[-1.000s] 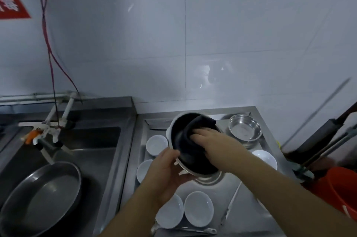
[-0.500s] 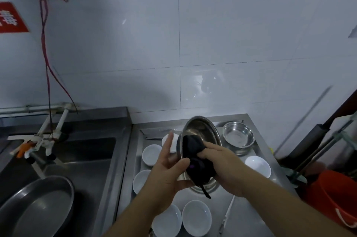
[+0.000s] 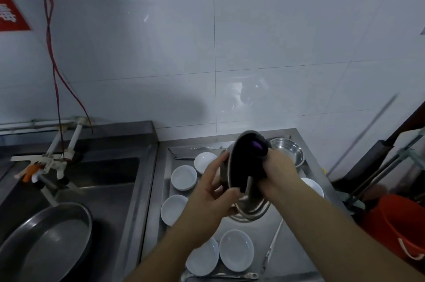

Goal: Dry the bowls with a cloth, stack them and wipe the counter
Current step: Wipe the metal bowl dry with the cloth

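Observation:
A steel bowl [image 3: 249, 207] is held on edge above the counter [image 3: 292, 245], its rim toward me. My left hand [image 3: 212, 192] grips its left side, fingers spread on the outside, thumb at the rim. My right hand [image 3: 279, 172] presses a dark cloth [image 3: 243, 162] into the bowl and over its top edge. Several small white bowls lie around, such as one [image 3: 184, 177] at the left and one [image 3: 236, 249] near the front. Another steel bowl [image 3: 288, 149] stands at the back right.
A sink [image 3: 96, 180] with a large steel pan [image 3: 46, 242] and a tap [image 3: 46, 166] lies at the left. Tongs [image 3: 271, 247] rest on the counter at the right front. An orange bucket [image 3: 402, 224] and dark handles stand beyond the right edge.
The steel bowl has turned from facing me to standing on edge. The cloth and my right hand have slid up to its top rim, and my left hand has shifted along its outer side.

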`<state>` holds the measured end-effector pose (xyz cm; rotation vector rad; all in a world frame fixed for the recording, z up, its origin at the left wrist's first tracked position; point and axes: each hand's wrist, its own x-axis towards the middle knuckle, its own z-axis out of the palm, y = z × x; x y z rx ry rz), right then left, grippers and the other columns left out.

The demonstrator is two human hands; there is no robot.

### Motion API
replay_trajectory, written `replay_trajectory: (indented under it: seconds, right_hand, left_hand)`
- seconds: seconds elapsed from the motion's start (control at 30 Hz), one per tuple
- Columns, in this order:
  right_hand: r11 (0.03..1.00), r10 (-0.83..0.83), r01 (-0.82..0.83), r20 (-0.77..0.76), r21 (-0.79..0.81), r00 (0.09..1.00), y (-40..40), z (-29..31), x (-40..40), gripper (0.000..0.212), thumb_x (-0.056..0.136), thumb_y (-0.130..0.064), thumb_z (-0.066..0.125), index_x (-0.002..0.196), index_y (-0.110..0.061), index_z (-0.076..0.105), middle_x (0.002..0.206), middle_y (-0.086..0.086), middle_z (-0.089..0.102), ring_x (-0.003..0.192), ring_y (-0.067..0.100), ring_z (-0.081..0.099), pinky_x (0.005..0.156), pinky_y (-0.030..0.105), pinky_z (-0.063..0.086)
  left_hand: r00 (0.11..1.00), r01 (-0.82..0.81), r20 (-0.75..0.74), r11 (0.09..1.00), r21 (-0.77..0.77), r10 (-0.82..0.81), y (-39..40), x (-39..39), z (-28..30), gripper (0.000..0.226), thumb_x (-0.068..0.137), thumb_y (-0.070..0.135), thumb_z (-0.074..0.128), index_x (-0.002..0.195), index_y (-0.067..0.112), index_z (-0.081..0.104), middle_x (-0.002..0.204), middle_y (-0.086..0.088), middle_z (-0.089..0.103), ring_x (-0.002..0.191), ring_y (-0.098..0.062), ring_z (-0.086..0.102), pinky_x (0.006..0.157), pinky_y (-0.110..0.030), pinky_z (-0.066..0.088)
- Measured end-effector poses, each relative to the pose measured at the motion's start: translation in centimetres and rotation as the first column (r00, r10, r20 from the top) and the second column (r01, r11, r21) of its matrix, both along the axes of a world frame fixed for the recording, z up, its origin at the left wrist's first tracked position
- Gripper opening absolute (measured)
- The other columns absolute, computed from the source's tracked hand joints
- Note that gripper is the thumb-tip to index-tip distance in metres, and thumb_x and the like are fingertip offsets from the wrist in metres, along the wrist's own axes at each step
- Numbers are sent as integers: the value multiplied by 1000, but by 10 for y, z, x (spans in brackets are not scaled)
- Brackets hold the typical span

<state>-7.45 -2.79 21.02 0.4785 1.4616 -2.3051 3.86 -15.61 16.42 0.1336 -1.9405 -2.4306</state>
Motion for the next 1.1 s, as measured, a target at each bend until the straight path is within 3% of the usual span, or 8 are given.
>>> replay_trajectory:
  seconds: [0.1, 0.17, 0.37, 0.63, 0.73, 0.93, 1.03, 1.1]
  right_hand:
    - [672, 435, 68, -468, 737, 769, 11, -11, 4, 29, 94, -1, 56, 111, -18, 72, 97, 6, 77, 94, 27, 71, 82, 37, 56]
    - [422, 695, 140, -419, 896, 584, 19, -12, 3, 30, 95, -7, 56, 118, -21, 70, 105, 0, 71, 97, 23, 66, 82, 33, 50]
    - [417, 904, -212, -378, 884, 202, 26, -9, 26, 40, 90, -23, 61, 127, -37, 70, 130, -24, 63, 120, -1, 61, 104, 22, 51]
    - [231, 972, 347, -203, 909, -115, 22, -8, -12, 43, 87, -3, 71, 127, -19, 73, 135, -2, 68, 123, 25, 63, 104, 35, 50]
    - [69, 995, 416, -34, 907, -92, 19, -11, -26, 43, 94, -10, 65, 134, -25, 68, 142, -5, 61, 129, 23, 55, 110, 34, 46]
    - [-240, 958, 164, 206, 957, 201, 15, -20, -12, 33, 100, -24, 52, 130, -24, 64, 133, 3, 63, 121, 29, 57, 102, 42, 50]
    - [-125, 933, -170, 174, 978, 315, 15, -21, 2, 29, 102, -23, 48, 128, -24, 60, 115, 8, 70, 99, 27, 68, 88, 41, 58]
    - [127, 903, -464, 91, 877, 419, 16, -18, 14, 29, 102, -24, 50, 129, -32, 60, 110, 4, 72, 97, 23, 71, 86, 38, 61]
  left_hand:
    - [998, -62, -12, 994, 92, 64, -8, -1, 7, 70, 92, 18, 71, 143, 59, 48, 129, -12, 71, 118, -36, 72, 86, -55, 63]
    - [998, -60, -28, 993, 102, 63, -14, 0, 12, 68, 96, 20, 69, 146, 59, 45, 128, -13, 71, 119, -37, 71, 86, -56, 63]
    - [996, -60, 71, 992, 113, 52, -11, 2, 8, 61, 107, 20, 58, 146, 63, 44, 127, 4, 74, 124, -23, 69, 87, -54, 63]
    - [991, -61, 129, 951, 302, 22, -2, 12, -16, 50, 105, 25, 61, 149, 46, 48, 140, -15, 66, 122, -44, 68, 89, -62, 60]
    - [987, -118, 138, 955, 270, 83, -1, 11, -18, 56, 100, 25, 64, 148, 47, 47, 135, -16, 69, 117, -43, 71, 88, -62, 61]
    - [970, -236, 101, 960, 150, 223, 4, 9, -16, 62, 96, 20, 60, 137, 65, 48, 126, -10, 74, 118, -30, 71, 83, -56, 64]
    - [976, -216, 55, 971, 104, 211, 5, 10, -14, 65, 103, 12, 57, 141, 64, 46, 132, -6, 72, 121, -29, 70, 85, -57, 64]
    - [982, -189, 44, 978, 83, 186, 7, 12, -14, 65, 101, 15, 60, 143, 62, 46, 134, -1, 71, 122, -24, 70, 83, -50, 65]
